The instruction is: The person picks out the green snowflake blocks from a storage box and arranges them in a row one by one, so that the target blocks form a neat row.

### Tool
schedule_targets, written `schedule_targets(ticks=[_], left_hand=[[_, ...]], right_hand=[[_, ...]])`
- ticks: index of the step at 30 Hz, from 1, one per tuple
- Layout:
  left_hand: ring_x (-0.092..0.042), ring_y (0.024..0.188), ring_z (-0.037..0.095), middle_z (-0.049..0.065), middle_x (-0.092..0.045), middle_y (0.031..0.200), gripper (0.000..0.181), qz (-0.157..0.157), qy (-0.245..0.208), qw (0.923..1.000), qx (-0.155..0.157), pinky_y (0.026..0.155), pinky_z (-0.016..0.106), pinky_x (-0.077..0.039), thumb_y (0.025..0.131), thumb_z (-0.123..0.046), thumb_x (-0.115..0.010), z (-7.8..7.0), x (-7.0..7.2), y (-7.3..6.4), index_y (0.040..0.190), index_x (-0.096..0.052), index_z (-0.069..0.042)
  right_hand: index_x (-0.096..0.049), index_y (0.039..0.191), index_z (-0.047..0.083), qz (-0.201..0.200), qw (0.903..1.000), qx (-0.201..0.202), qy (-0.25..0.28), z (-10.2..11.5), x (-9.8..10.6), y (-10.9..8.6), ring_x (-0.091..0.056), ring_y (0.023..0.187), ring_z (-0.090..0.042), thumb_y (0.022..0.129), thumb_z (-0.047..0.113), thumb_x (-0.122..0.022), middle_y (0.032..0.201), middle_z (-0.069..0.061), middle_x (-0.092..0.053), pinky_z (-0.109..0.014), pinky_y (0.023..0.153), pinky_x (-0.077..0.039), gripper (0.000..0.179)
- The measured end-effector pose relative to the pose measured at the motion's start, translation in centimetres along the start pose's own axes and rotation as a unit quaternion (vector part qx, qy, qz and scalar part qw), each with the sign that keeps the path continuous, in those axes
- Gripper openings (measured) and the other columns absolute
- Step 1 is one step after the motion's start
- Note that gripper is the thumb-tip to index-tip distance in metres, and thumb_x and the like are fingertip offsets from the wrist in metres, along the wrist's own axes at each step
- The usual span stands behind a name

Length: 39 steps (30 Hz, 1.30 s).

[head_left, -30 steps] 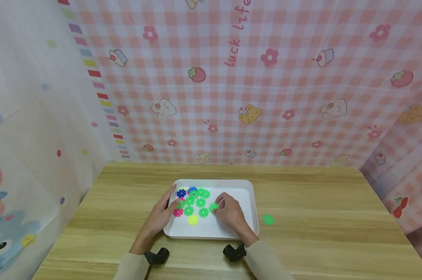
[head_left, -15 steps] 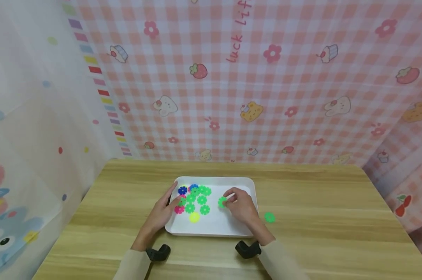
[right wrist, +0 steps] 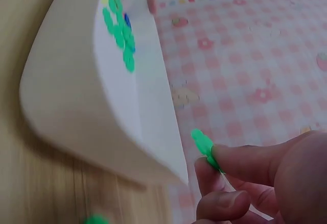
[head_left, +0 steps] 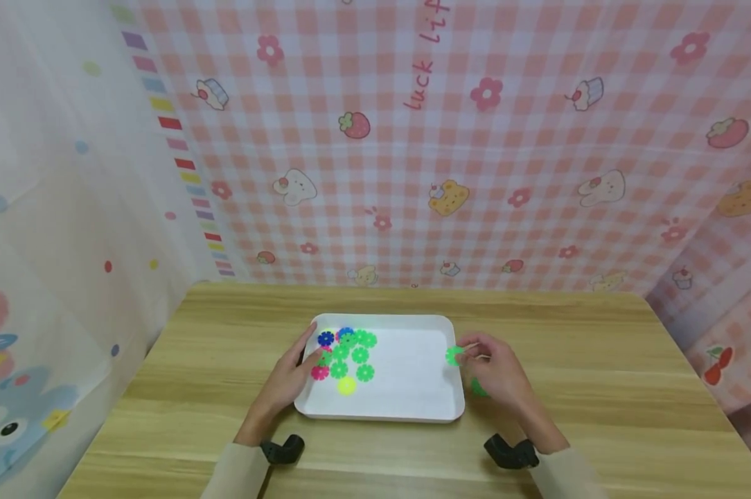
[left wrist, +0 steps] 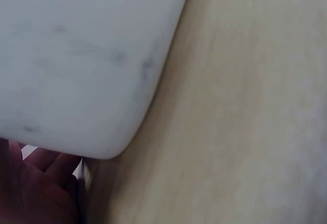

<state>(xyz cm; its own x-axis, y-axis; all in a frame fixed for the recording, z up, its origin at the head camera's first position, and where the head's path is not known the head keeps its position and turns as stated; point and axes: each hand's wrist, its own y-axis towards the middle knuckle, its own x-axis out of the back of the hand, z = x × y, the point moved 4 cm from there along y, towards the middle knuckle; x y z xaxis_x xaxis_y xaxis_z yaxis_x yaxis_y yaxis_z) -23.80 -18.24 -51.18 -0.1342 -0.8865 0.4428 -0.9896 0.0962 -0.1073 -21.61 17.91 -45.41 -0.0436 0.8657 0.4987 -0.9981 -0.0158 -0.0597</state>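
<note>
My right hand [head_left: 497, 367] pinches a green plastic snowflake disc [head_left: 454, 355] between thumb and fingers, above the right rim of a white tray [head_left: 413, 367]. The right wrist view shows that disc [right wrist: 204, 145] edge-on at the fingertips. My left hand [head_left: 290, 378] grips the tray's left side, thumb over the rim, fingers along the outer side. Near that thumb lie several green discs [head_left: 359, 355], with a yellow disc [head_left: 347, 386], a dark blue disc [head_left: 325, 339] and a pink disc [head_left: 320, 373]. The left wrist view shows the tray's outer wall [left wrist: 82, 71] above the fingers.
Another green disc [head_left: 479, 388] lies on the wooden table [head_left: 600, 388] right of the tray, partly hidden by my right hand. A pink checked cloth [head_left: 388, 173] hangs behind the table, and a pale printed cloth [head_left: 57, 208] hangs at the left.
My right hand has carried the green disc rightward, from beside the other discs to over the tray's right rim. My left hand has kept its hold on the tray.
</note>
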Motion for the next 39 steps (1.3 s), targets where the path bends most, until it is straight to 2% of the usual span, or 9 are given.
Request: schedule_targets(ticks=[7,13,17,23,30,39], left_hand=[[-0.013,0.152,0.031,0.005,-0.018,0.165,0.059,0.0,-0.001,1.0,-0.003,0.122,0.054,-0.01,0.105,-0.035,-0.048,0.1,-0.1,0.0,0.158,-0.023,-0.031],[-0.012,0.153,0.029,0.004,-0.019,0.165,0.059,-0.001,-0.006,1.0,-0.006,0.123,0.052,-0.01,0.105,-0.033,-0.048,0.2,-0.1,0.0,0.158,-0.024,-0.03],[-0.013,0.153,0.029,0.005,-0.019,0.165,0.058,-0.003,-0.008,1.0,-0.001,0.123,0.052,-0.01,0.105,-0.033,-0.047,0.2,-0.2,-0.1,0.158,-0.024,-0.03],[-0.013,0.152,0.03,0.007,-0.019,0.165,0.059,-0.002,-0.01,0.9999,-0.001,0.123,0.052,-0.009,0.105,-0.032,-0.047,0.0,-0.1,-0.1,0.159,-0.024,-0.028],[-0.012,0.153,0.027,0.002,-0.018,0.166,0.058,-0.003,-0.008,0.9999,0.008,0.123,0.051,-0.01,0.105,-0.033,-0.047,0.2,-0.1,0.0,0.158,-0.024,-0.032],[-0.012,0.153,0.027,0.002,-0.019,0.165,0.059,-0.003,-0.013,0.9999,-0.003,0.123,0.052,-0.01,0.104,-0.034,-0.049,0.2,-0.1,0.0,0.158,-0.024,-0.032]], right_hand=[[-0.067,0.113,0.007,-0.019,0.9995,-0.012,-0.021,-2.8,3.3,-0.8,-0.064,0.088,-0.017,0.094,0.013,-0.065,0.099,-0.009,-0.07,-0.026,0.07,-0.05,0.019],[-0.065,0.115,0.006,-0.015,0.999,-0.035,-0.023,-5.0,4.6,-1.3,-0.062,0.085,-0.017,0.095,0.013,-0.064,0.1,-0.011,-0.07,-0.026,0.063,-0.05,0.021],[-0.065,0.115,0.005,-0.018,0.9981,-0.043,-0.039,-6.1,5.1,-1.5,-0.06,0.086,-0.016,0.095,0.015,-0.065,0.101,-0.01,-0.071,-0.025,0.065,-0.048,0.023],[-0.066,0.114,0.003,-0.013,0.9978,-0.043,-0.049,-7.1,5.5,-1.9,-0.059,0.085,-0.014,0.093,0.014,-0.067,0.101,-0.01,-0.072,-0.025,0.068,-0.046,0.023],[-0.066,0.11,0.002,0.003,0.9979,-0.044,-0.048,-7.6,5.0,-2.2,-0.057,0.08,-0.014,0.092,0.009,-0.068,0.091,-0.006,-0.071,-0.024,0.067,-0.044,0.02],[-0.067,0.106,0.003,0.003,0.9981,-0.041,-0.046,-7.9,4.5,-2.2,-0.056,0.076,-0.013,0.09,0.009,-0.07,0.084,-0.003,-0.068,-0.024,0.068,-0.043,0.018]])
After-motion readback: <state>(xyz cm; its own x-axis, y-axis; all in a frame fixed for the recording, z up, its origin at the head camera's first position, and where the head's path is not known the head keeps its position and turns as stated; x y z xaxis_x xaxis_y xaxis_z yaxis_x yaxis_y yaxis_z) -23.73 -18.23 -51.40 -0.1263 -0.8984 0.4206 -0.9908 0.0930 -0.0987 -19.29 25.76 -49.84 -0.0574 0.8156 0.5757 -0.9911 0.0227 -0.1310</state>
